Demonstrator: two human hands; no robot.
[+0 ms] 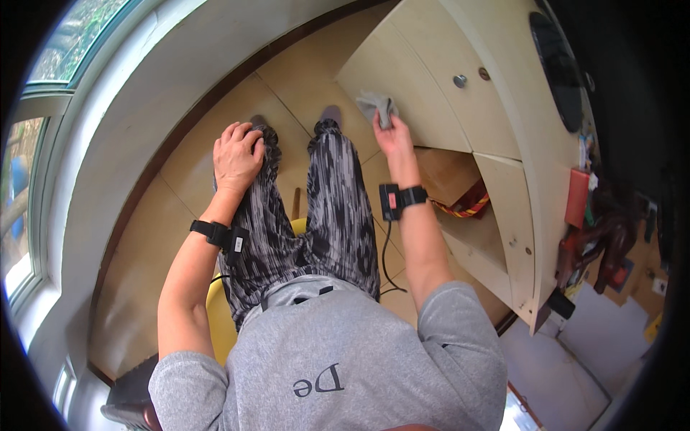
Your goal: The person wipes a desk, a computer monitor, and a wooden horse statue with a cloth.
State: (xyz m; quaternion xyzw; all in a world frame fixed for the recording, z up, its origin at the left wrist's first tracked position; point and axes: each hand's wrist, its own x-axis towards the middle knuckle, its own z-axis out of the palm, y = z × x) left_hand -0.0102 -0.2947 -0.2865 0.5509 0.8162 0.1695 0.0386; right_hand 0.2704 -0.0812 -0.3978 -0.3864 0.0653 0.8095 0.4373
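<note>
My right hand (pixel 393 134) grips a crumpled grey cloth (pixel 377 105), holding it beside the lower front of a cream wooden cabinet (pixel 399 86). My left hand (pixel 237 153) rests palm down on my left knee, over the patterned black and grey trousers (pixel 339 204), with its fingers slightly spread and nothing seen in it. Each wrist wears a black strap with a small box and a cable. Whether the cloth touches the cabinet panel, I cannot tell.
Below my right forearm, an open cabinet compartment (pixel 474 242) holds a brown box (pixel 444 169) and a red and yellow item. A yellow seat (pixel 218 323) is under me. A white wall with a window curves along the left. Various objects crowd the cabinet top at right.
</note>
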